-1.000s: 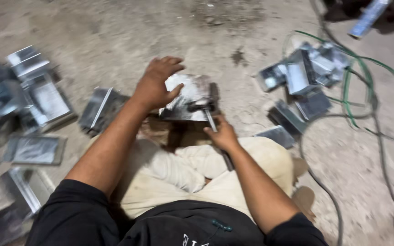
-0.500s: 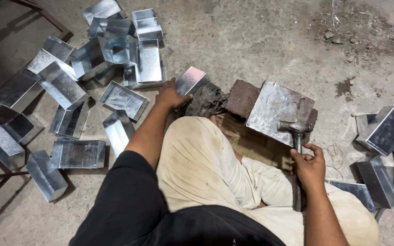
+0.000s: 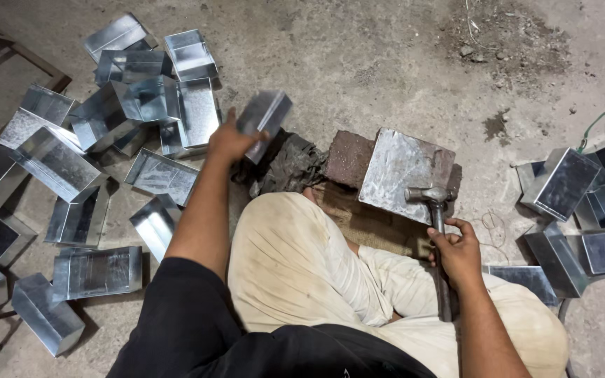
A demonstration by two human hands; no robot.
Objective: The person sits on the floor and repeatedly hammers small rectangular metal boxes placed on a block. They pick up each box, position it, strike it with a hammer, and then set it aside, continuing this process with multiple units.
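Concrete floor (image 3: 386,63), grey and dusty, patch of loose dirt at upper right. Seated, cream trousers, knees forward, black shirt at lower edge.

Large scatter of folded sheet-metal boxes (image 3: 106,126) at left, open sides facing various ways, some overlapping. Smaller cluster of the same boxes (image 3: 568,189) at right, beside a green cable (image 3: 600,119).

Centre, ahead of the knees: flat galvanised sheet (image 3: 397,171) lying tilted on a reddish brick block (image 3: 348,157), dark crumpled rag (image 3: 292,164) just to its left.

Left hand (image 3: 229,140) stretched out to the left pile, fingers wrapped round one small metal box (image 3: 266,115), lifted clear of the floor, blurred. Long axis of box running from lower left to upper right, upper end pointing away from the body. Box well left of the sheet, rag between them.

Right hand (image 3: 456,248) closed in a full fist round the handle of a hammer (image 3: 434,210); handle running nearly straight back toward the body, head resting on the near right edge of the sheet.

Key relation: sheet lies to the right of the held box and directly ahead of the right hand; right hand clearly the nearer one to the sheet.
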